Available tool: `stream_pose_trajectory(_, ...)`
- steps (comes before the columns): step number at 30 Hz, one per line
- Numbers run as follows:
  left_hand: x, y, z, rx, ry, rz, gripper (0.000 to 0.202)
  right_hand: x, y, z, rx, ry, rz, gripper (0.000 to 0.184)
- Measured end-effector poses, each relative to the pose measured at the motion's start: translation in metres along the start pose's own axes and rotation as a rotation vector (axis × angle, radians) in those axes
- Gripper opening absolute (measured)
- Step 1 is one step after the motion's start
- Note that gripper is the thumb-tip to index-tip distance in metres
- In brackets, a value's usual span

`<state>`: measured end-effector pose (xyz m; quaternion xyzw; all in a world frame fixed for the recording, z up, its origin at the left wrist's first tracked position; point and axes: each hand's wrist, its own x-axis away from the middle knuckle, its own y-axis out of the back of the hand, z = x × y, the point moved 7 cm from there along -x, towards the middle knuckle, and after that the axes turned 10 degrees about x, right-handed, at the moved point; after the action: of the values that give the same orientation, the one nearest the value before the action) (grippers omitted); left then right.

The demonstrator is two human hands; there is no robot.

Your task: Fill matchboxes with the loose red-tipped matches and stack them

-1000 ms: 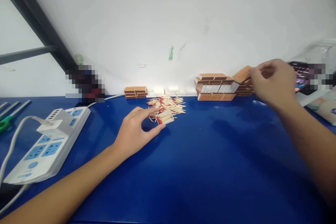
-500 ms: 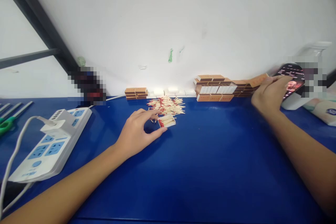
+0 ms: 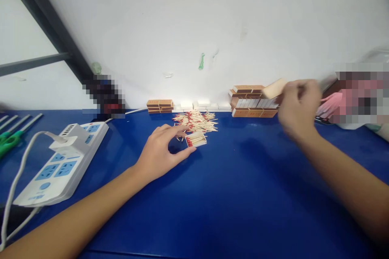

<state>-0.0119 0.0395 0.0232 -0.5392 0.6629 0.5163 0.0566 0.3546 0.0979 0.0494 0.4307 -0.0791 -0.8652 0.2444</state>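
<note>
My left hand (image 3: 164,147) holds a small white matchbox tray (image 3: 201,141) between thumb and fingers, low over the blue table. Red-tipped matches lie side by side inside this tray. Just behind it spreads a pile of loose matches (image 3: 196,120). My right hand (image 3: 299,107), blurred by motion, is raised at the right and grips a tan matchbox sleeve (image 3: 274,88) by one end. The sleeve is tilted and partly covers the stacked matchboxes (image 3: 252,112) behind it; whether it is hollow I cannot see.
White trays (image 3: 202,103) line the wall behind the match pile, beside a short stack of brown matchboxes (image 3: 160,105). A white power strip (image 3: 68,166) with a plugged-in cable lies at the left, near green-handled scissors (image 3: 12,141). A pink shape (image 3: 334,103), partly pixelated, is at the far right.
My right hand has moved left from the right end of the matchbox row, carrying a sleeve away. My left hand stays at the tray. The view has shifted slightly right.
</note>
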Motion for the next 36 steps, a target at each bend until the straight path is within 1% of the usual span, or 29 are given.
stream_pose_trajectory(1,-0.001,0.002,-0.001,0.001,-0.003,-0.017,0.050,0.018,-0.013,0.013,-0.169,-0.118,0.174,0.009)
stream_pose_trajectory(2,-0.001,0.004,-0.002,0.000,-0.006,-0.037,0.050,0.039,-0.024,0.030,-0.312,-0.200,0.332,0.012)
stream_pose_trajectory(3,-0.001,0.006,-0.002,-0.002,-0.009,-0.059,0.049,0.060,-0.032,0.049,-0.405,-0.230,0.484,0.017)
stream_pose_trajectory(5,-0.002,0.010,-0.004,-0.006,-0.020,-0.098,0.046,0.094,-0.037,0.081,-0.461,-0.211,0.697,0.032)
stream_pose_trajectory(7,-0.002,0.013,-0.004,-0.009,-0.028,-0.129,0.045,0.115,-0.036,0.097,-0.504,-0.203,0.795,0.040)
stream_pose_trajectory(10,-0.002,0.014,-0.003,-0.012,-0.031,-0.147,0.046,0.124,-0.035,0.101,-0.541,-0.223,0.831,0.046)
stream_pose_trajectory(16,-0.002,0.013,-0.002,-0.022,-0.028,-0.148,0.048,0.126,-0.040,0.091,-0.549,-0.280,0.844,0.048)
stream_pose_trajectory(19,-0.002,0.015,-0.003,-0.027,-0.022,-0.166,0.045,0.127,-0.039,0.092,-0.572,-0.250,0.841,0.050)
stream_pose_trajectory(22,-0.003,0.016,-0.004,-0.019,-0.023,-0.168,0.045,0.131,-0.040,0.098,-0.609,-0.196,0.907,0.049)
stream_pose_trajectory(24,-0.004,0.016,-0.005,-0.019,-0.031,-0.158,0.047,0.134,-0.041,0.101,-0.629,-0.186,0.950,0.048)
stream_pose_trajectory(27,-0.004,0.015,-0.007,-0.019,-0.040,-0.151,0.048,0.137,-0.043,0.102,-0.646,-0.220,0.994,0.047)
stream_pose_trajectory(31,-0.004,0.017,-0.007,-0.008,-0.042,-0.185,0.048,0.141,-0.045,0.103,-0.677,-0.271,1.046,0.044)
stream_pose_trajectory(34,-0.003,0.019,-0.005,0.015,-0.018,-0.205,0.050,0.145,-0.045,0.105,-0.709,-0.274,1.075,0.044)
stream_pose_trajectory(36,-0.003,0.019,-0.004,0.032,-0.013,-0.195,0.049,0.147,-0.045,0.106,-0.725,-0.265,1.092,0.044)
